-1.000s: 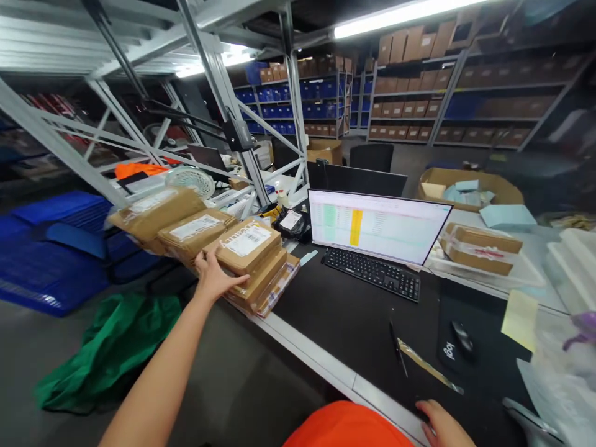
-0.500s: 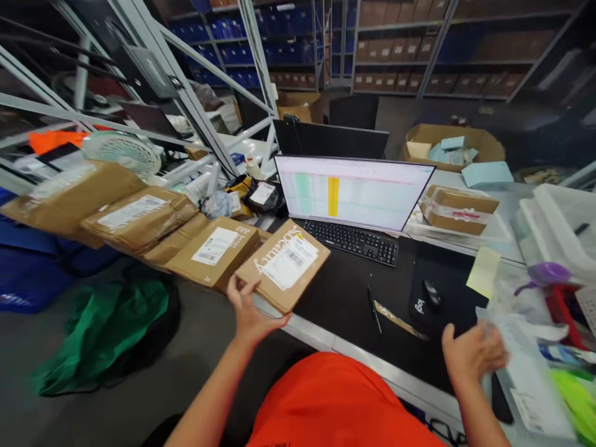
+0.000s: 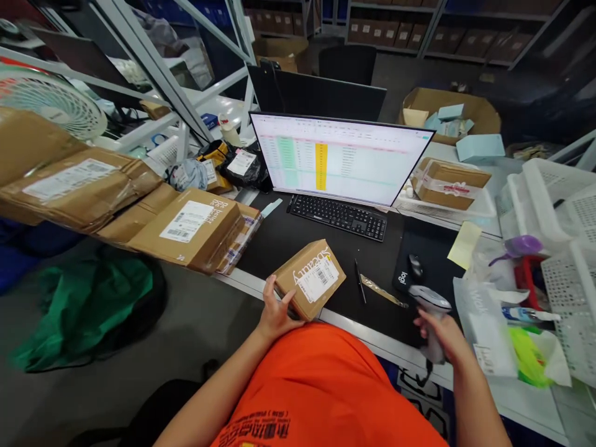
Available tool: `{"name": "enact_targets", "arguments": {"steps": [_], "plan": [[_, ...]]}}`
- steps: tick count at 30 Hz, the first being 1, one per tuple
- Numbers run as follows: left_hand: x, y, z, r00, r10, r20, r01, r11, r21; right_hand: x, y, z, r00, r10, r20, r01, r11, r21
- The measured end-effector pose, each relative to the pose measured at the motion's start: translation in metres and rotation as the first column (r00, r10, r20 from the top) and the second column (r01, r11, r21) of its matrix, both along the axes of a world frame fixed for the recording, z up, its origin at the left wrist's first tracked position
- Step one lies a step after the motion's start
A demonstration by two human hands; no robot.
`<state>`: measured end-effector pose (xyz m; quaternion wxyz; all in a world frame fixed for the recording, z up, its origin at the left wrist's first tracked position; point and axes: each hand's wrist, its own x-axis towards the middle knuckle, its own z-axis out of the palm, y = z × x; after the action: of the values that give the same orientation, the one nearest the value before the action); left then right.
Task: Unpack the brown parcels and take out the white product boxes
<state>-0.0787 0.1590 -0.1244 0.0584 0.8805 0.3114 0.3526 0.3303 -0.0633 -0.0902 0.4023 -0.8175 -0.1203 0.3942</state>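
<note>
A cardboard box point(image 3: 311, 279) with white lettering and a shipping label faces up near the front edge of the black desk mat. My left hand point(image 3: 279, 315) grips its near left corner, thumb along the front and fingers on the side. In my right hand point(image 3: 444, 335) is a grey and white barcode scanner point(image 3: 432, 302), its head tilted up toward the left and its cord hanging below. Between box and scanner lie a black pen point(image 3: 360, 282) and a thin clear-wrapped strip point(image 3: 384, 292). A black mouse point(image 3: 415, 266) sits just beyond the scanner.
Several labelled parcels point(image 3: 186, 223) line the left side. A monitor point(image 3: 342, 158) and keyboard point(image 3: 338, 216) stand at the back. White baskets point(image 3: 570, 298), a purple scoop point(image 3: 519, 246) and plastic bags point(image 3: 484, 326) crowd the right. A green bag point(image 3: 93, 310) lies on the floor.
The box has moved right and closer to me with my left hand, away from the parcel row. My right hand now holds the scanner, lifted from the right side.
</note>
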Motion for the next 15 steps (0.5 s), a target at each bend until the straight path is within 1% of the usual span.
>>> {"name": "enact_targets", "arguments": {"steps": [1, 2, 3, 4, 6, 8, 11, 13, 15], "plan": [[0.000, 0.000, 0.001, 1.000, -0.005, -0.005, 0.005, 1.000, 0.005, -0.020, 0.013, 0.015, 0.989, 0.119, -0.084, -0.113, 0.990, 0.081], [0.001, 0.000, 0.003, 1.000, -0.008, -0.009, 0.008, 1.000, 0.008, -0.041, 0.027, 0.030, 0.960, 0.252, -0.123, -0.233, 0.961, 0.148], [0.001, -0.001, 0.004, 1.000, -0.009, -0.012, 0.009, 1.000, 0.009, -0.062, 0.040, 0.044, 0.915, 0.374, -0.153, -0.341, 0.918, 0.204], [0.002, -0.001, 0.005, 1.000, -0.009, -0.013, 0.010, 1.000, 0.009, -0.080, 0.052, 0.056, 0.872, 0.457, -0.175, -0.414, 0.880, 0.232], [0.002, -0.002, 0.005, 1.000, -0.017, -0.015, 0.017, 1.000, 0.015, -0.107, 0.072, 0.074, 0.815, 0.547, -0.191, -0.502, 0.831, 0.239], [0.001, -0.003, 0.004, 0.999, -0.031, -0.013, 0.031, 0.999, 0.030, -0.119, 0.084, 0.081, 0.787, 0.587, -0.190, -0.548, 0.807, 0.220], [0.001, -0.004, 0.003, 0.999, -0.051, -0.019, 0.052, 0.998, 0.048, -0.121, 0.091, 0.081, 0.771, 0.611, -0.177, -0.574, 0.788, 0.222], [0.001, -0.004, 0.005, 0.998, -0.049, -0.034, 0.051, 0.998, 0.035, -0.113, 0.088, 0.075, 0.796, 0.586, -0.151, -0.552, 0.805, 0.216], [0.000, -0.002, 0.009, 0.998, -0.046, -0.045, 0.046, 0.999, 0.016, -0.097, 0.080, 0.064, 0.866, 0.495, -0.066, -0.482, 0.864, 0.147]]}}
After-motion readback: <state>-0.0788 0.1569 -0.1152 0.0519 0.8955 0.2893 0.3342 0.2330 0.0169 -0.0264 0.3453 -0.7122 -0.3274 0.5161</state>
